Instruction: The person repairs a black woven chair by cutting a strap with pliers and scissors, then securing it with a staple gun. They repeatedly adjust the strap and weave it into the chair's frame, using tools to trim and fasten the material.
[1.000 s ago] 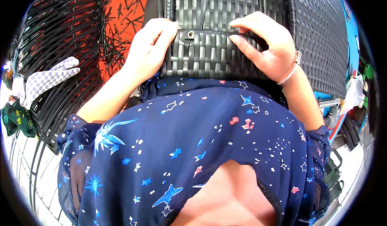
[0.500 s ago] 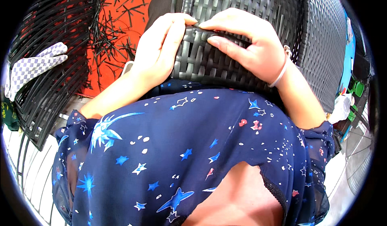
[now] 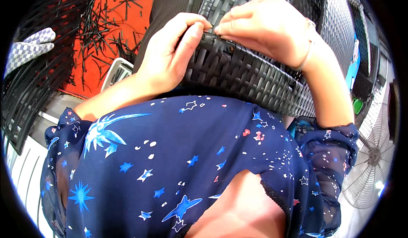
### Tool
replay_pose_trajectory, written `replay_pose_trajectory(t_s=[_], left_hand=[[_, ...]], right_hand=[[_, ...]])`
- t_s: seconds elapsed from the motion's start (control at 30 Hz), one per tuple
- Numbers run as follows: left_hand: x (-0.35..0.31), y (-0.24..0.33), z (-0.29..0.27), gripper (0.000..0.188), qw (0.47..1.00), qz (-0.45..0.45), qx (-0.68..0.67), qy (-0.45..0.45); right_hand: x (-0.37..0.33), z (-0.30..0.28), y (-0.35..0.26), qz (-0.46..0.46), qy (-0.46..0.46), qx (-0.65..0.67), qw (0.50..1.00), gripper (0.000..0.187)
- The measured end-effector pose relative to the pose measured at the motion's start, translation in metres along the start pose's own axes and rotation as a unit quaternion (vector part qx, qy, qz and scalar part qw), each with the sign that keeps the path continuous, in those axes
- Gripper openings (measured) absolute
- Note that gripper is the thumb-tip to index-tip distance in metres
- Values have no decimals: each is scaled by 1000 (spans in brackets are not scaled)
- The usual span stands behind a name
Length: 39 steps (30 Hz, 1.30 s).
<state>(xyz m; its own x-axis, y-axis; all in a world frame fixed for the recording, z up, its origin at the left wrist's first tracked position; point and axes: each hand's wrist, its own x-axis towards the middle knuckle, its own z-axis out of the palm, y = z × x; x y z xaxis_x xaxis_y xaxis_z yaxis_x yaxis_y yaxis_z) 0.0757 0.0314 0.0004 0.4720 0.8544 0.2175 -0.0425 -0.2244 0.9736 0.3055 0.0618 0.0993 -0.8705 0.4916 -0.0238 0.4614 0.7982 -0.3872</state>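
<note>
A black wicker furniture piece [image 3: 250,78], woven from flat glossy strips, lies across my lap. Both hands meet at its upper left corner. My left hand [image 3: 172,53] is closed, thumb and forefinger pinched together at the corner; whatever sits between their tips is too small to make out. Just right of it, my right hand [image 3: 272,29] bends over the woven edge with its fingers bunched and pointing at the same spot. Its palm side and any strip in it are hidden. Below the corner, a small hole shows in the weave.
Black strip offcuts [image 3: 112,29] litter a red surface at left, beside a white-rimmed basket [image 3: 119,70]. A checkered glove [image 3: 32,46] lies on black strands [image 3: 46,76] at far left. A round fan [image 3: 372,157] stands at right.
The wicker piece has tilted, its right side lower. My right hand has risen and turned, its thumb coming in from the woven face. The view has shifted, showing more of the fan.
</note>
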Motion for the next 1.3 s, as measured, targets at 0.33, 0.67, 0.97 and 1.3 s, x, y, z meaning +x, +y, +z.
replay_pose_trajectory(t_s=[0.33, 0.67, 0.97, 1.3], left_hand=[[-5, 4, 6, 11, 999, 39, 10, 17], [-13, 13, 8, 13, 1000, 5, 9, 3], [-14, 24, 1, 16, 999, -39, 0, -28], [-15, 20, -2, 19, 996, -69, -14, -49]], right_hand=[[7, -18, 2, -91, -87, -85, 988, 31], [7, -23, 3, -153, -115, -67, 979, 36], [0, -10, -1, -184, -22, -65, 980, 38], [-11, -4, -5, -141, 92, -6, 986, 14]])
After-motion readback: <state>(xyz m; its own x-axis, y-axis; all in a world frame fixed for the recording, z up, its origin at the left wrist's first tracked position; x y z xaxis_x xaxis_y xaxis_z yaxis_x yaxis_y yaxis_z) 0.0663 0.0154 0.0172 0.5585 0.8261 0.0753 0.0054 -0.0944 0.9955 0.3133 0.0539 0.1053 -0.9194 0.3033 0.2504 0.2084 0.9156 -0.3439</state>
